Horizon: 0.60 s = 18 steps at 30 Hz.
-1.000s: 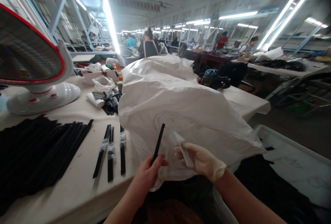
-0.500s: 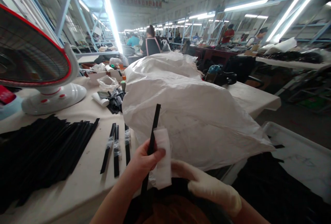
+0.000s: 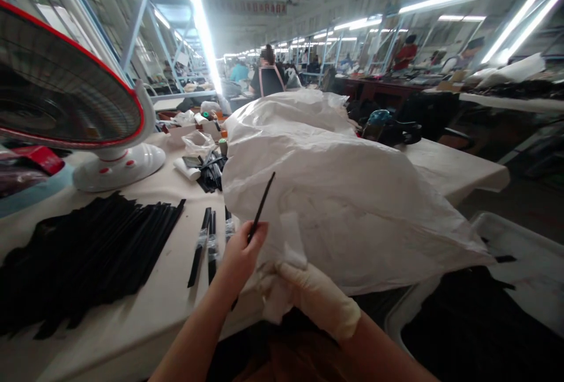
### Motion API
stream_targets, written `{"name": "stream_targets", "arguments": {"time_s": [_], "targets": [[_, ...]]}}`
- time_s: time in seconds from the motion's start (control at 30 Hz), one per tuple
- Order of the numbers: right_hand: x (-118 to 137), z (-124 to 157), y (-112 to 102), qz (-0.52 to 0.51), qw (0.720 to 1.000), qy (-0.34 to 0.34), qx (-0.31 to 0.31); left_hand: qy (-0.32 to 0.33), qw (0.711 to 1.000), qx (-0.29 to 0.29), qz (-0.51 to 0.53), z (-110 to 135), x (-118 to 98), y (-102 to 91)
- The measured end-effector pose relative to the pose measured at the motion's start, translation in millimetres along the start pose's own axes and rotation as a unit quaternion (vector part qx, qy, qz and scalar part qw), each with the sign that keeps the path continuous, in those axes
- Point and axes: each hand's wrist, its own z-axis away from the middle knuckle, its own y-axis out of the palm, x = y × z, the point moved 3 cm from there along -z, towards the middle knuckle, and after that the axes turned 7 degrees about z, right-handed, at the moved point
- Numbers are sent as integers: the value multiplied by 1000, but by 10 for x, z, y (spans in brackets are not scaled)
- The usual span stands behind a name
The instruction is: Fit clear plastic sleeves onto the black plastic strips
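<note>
From the head, the left hand and right hand are viewed closely, forward and downward over the worktop.

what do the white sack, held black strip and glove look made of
White sack: probably thin plastic, slightly glossy; it creases and shines. Black strip in the left hand: perhaps fabric or synthetic leather, fairly matt; it holds straight, texture unclear. Glove: likely latex or rubber, matt cream, wrinkling over the right hand.
</note>
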Motion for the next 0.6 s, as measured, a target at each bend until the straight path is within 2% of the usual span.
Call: {"name": "stream_targets", "arguments": {"time_s": [0.07,0.2,0.27,0.33,0.4,0.47,0.53,0.6], "targets": [[3,-96,-164,-50,994,-16,-95,-19,1000,1,4,113,108,-44],[-49,-195,-313,-105,979,-7,-176,-57,998,20,6,356,338,3],[-82,-182,-285,-99,976,-2,-193,-60,998,-7,13,414,401,26],[-105,-151,-233,-46,981,-4,-190,-64,997,-26,27,427,415,24],[-117,-130,-215,34,980,-16,-194,-78,996,-16,41,429,400,1],[-116,-136,-263,98,968,-41,-225,-92,994,8,61,456,385,-45],[-107,-173,-356,101,959,-62,-259,-98,992,21,74,522,401,-123],[-95,-229,-455,59,956,-57,-281,-96,994,26,51,616,456,-227]]}}
